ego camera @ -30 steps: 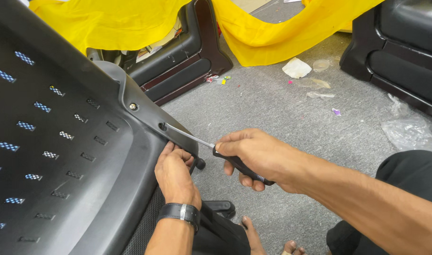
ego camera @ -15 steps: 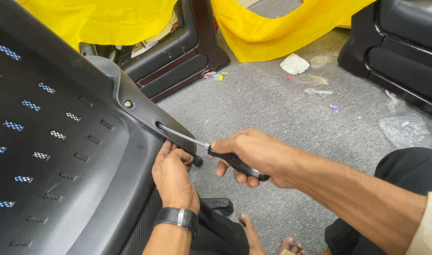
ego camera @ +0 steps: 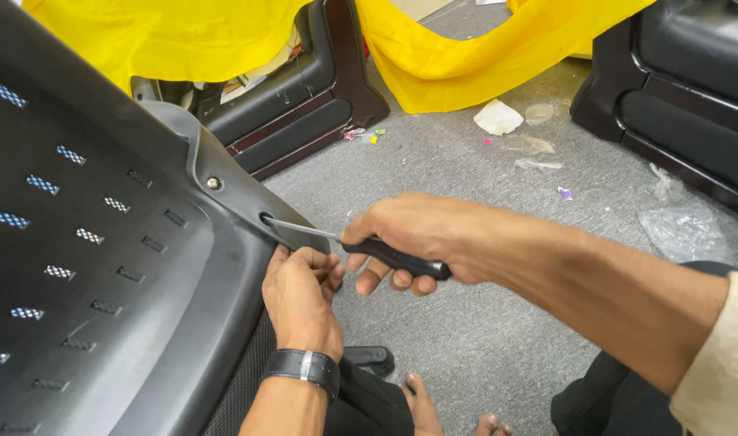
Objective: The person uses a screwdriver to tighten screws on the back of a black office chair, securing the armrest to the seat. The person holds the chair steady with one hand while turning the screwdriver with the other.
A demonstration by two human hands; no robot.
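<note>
Shifted: screwdriver tip sunk deeper | handle hidden by right hand

Single view only, head-worn camera. Looks steeply down and forward from wearer's eye level onto grey carpet floor. Close range: hands fill centre, left hand, right hand, forearms entering from bottom and right edge. Black perforated chair back crowds left half, nearest lens. Yellow cloth marks far top edge. Wearer's bare toes visible at bottom edge.
</note>
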